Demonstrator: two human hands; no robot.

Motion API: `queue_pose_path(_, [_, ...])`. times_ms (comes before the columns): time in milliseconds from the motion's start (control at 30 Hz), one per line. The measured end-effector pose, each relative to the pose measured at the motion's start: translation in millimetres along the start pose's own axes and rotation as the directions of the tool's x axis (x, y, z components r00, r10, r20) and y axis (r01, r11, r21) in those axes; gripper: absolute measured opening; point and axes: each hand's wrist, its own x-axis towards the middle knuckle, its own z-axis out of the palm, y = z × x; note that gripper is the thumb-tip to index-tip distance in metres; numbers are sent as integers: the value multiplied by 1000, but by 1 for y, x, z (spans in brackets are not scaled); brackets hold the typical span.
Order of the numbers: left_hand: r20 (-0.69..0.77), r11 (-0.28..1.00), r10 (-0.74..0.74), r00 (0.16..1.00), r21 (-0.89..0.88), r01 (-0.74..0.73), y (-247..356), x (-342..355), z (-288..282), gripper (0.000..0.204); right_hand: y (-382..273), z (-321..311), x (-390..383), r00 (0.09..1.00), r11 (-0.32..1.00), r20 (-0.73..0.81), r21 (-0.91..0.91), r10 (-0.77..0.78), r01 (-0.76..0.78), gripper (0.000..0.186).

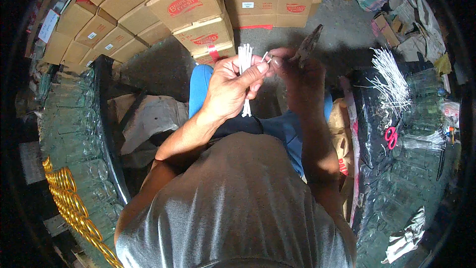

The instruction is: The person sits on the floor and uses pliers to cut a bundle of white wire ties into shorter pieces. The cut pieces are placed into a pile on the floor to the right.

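In front of my chest, my left hand [229, 85] is closed around an upright bundle of thin white strands [245, 80] that look like candle wicks. Its thumb and index finger pinch near one strand [265, 58] that stands out apart from the bundle. My right hand [299, 75], partly in shadow, meets the left there with its fingertips at that strand's end. A dark, worn, pointed tool [310, 42], probably pliers, juts up from the right hand; its handles are hidden by the palm.
Racks of clear glasses [74, 119] flank me on both sides. To the right lie a white wick pile [389, 82], another bundle [424, 141], pink-handled scissors [391, 138] and a white cloth [406, 238]. Gold rings [74, 208] line the left. Cardboard boxes [186, 5] are stacked ahead.
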Motion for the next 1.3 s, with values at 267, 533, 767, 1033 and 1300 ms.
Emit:
queue_pose_path(267, [0, 1000, -4, 1000, 25, 4, 5, -1, 2, 15, 2, 7, -2, 999, 999, -42, 22, -31, 32, 14])
queue_pose_path(533, [-14, 1000, -28, 1000, -14, 28, 4, 0, 0, 14, 11, 6, -4, 986, 971, -37, -184, -162, 152, 13])
queue_pose_path(767, [-29, 998, -54, 998, -30, 53, 5, 0, 0, 13, 5, 10, -6, 938, 850, -38, -436, -344, 294, 13])
queue_pose_path(1033, [-35, 998, -65, 997, 2, 65, 6, 2, 0, 10, 13, 11, -9, 966, 936, -92, -283, -242, 207, 14])
queue_pose_path(1300, [-23, 998, -55, 998, -18, 54, 4, 2, -2, 9, 19, 12, -7, 941, 901, -76, -322, -331, 290, 15])
